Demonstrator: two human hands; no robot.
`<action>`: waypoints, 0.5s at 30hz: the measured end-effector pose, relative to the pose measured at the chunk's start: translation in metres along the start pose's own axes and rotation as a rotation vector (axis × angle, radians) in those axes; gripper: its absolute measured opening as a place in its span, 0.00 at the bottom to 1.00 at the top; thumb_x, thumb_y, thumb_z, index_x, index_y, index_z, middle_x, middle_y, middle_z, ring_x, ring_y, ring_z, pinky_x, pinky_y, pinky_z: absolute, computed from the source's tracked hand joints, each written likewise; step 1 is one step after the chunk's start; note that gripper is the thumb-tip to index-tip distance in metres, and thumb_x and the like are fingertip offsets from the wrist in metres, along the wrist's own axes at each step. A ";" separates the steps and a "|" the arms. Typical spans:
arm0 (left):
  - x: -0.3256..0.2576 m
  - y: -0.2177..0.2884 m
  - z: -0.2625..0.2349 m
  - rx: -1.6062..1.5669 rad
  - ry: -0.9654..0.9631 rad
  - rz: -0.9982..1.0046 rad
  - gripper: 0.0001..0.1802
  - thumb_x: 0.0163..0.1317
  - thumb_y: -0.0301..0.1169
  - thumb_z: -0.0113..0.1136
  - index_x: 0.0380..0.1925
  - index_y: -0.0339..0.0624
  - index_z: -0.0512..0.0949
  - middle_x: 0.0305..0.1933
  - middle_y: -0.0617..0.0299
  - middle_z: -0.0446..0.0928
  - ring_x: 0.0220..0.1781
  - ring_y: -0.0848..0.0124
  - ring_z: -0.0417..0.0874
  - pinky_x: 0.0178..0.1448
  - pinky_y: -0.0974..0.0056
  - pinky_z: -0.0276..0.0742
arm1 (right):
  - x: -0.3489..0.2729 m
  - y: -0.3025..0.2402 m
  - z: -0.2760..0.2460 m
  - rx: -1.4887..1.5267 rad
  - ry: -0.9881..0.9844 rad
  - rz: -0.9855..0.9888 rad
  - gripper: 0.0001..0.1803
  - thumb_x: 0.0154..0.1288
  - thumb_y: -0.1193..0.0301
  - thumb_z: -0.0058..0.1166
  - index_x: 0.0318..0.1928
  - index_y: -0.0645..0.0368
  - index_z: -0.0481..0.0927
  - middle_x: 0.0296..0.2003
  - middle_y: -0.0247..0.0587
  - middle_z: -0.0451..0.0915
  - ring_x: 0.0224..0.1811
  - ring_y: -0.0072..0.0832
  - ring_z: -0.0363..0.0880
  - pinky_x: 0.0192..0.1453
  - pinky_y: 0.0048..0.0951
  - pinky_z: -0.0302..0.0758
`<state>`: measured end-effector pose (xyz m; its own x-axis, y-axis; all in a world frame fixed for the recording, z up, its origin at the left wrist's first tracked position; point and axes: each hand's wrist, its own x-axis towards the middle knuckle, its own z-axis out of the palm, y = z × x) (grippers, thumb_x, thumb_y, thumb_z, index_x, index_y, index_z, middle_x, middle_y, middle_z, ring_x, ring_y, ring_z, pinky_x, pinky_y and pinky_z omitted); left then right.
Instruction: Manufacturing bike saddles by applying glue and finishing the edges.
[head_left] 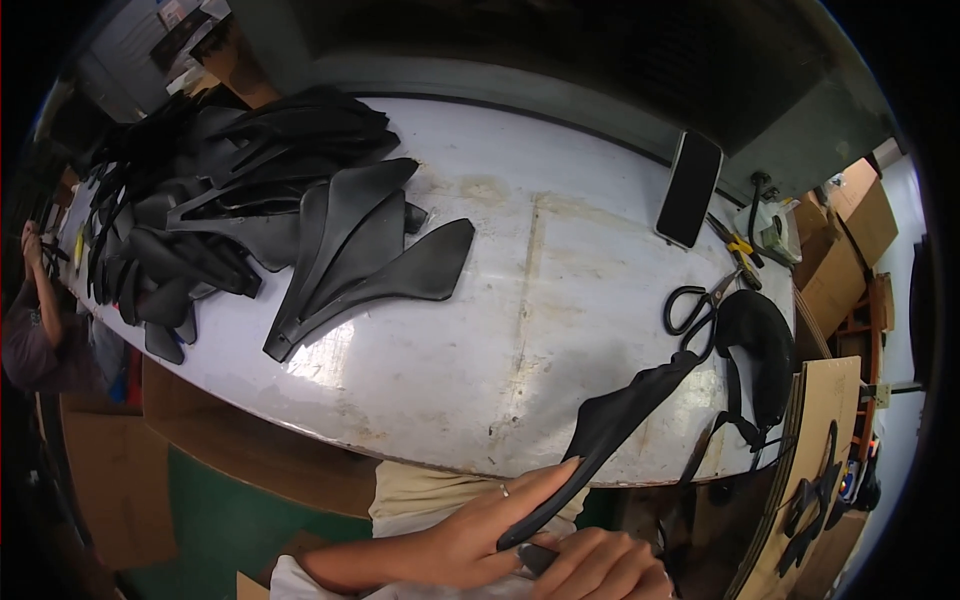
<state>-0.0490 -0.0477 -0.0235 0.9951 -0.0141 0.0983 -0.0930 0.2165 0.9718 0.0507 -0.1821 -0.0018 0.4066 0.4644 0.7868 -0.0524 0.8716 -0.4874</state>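
A long black moulded rubber or plastic part (625, 418) slants up and to the right over the table's front edge. My left hand (480, 530), with a ring on one finger, is closed around its lower end. Close by on the right, my right hand (610, 565) is curled into a fist. A short dark grey piece (537, 557) sticks out between the two hands; most of it is hidden by my right fingers. The far tip of the part reaches the black-handled scissors (688, 310) lying on the table.
Similar black parts (375, 240) lie heaped on the left of the white table (480, 350). At the right are a phone (690, 190), yellow-handled pliers (738, 245), a black pouch with straps (757, 345) and cardboard (800, 470). Another person's arm (45, 290) shows at far left.
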 end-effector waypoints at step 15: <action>-0.012 0.027 0.002 -0.202 -0.034 -0.426 0.42 0.74 0.22 0.55 0.82 0.41 0.45 0.63 0.49 0.78 0.28 0.76 0.83 0.34 0.69 0.80 | 0.003 0.009 -0.038 0.000 -0.109 -0.022 0.17 0.66 0.66 0.65 0.24 0.59 0.74 0.21 0.44 0.81 0.24 0.37 0.84 0.35 0.44 0.85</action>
<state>-0.0631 -0.0430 0.0024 0.9410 -0.1744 -0.2899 0.3354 0.3701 0.8663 0.0864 -0.1791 -0.0181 0.3057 0.4590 0.8342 -0.0447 0.8821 -0.4690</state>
